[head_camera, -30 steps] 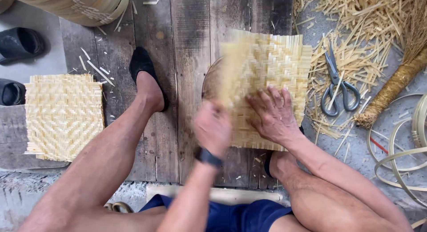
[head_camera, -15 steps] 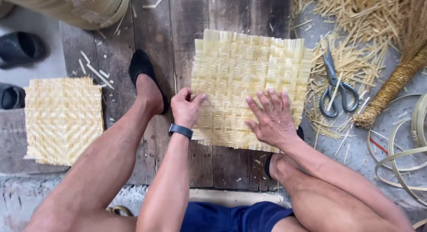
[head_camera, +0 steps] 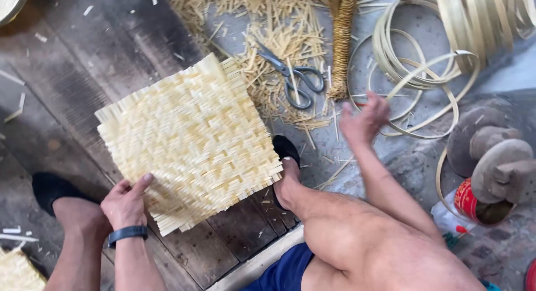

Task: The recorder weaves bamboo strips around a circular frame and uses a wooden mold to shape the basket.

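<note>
A square woven bamboo mat (head_camera: 192,140) lies flat on dark wooden planks (head_camera: 84,73), turned at an angle. My left hand (head_camera: 125,201), with a dark wristband, rests on the mat's near left edge, fingers on the weave. My right hand (head_camera: 365,118) hovers off the mat to the right, fingers spread and blurred, holding nothing, near a pair of scissors (head_camera: 296,79) and coiled bamboo strips (head_camera: 416,73). My bare legs bracket the mat, and a foot in a black shoe (head_camera: 285,151) touches its right corner.
Bamboo shavings and offcuts (head_camera: 262,23) lie beyond the mat. A bound straw bundle (head_camera: 341,42) stands by the scissors. A red tin (head_camera: 472,204) and round wooden blocks (head_camera: 491,151) sit at right. Another woven piece (head_camera: 17,271) shows at bottom left.
The view swung right. My right hand lifted off the mat and moved right toward the scissors and coils. The mat now lies rotated; my left hand stays at its edge.
</note>
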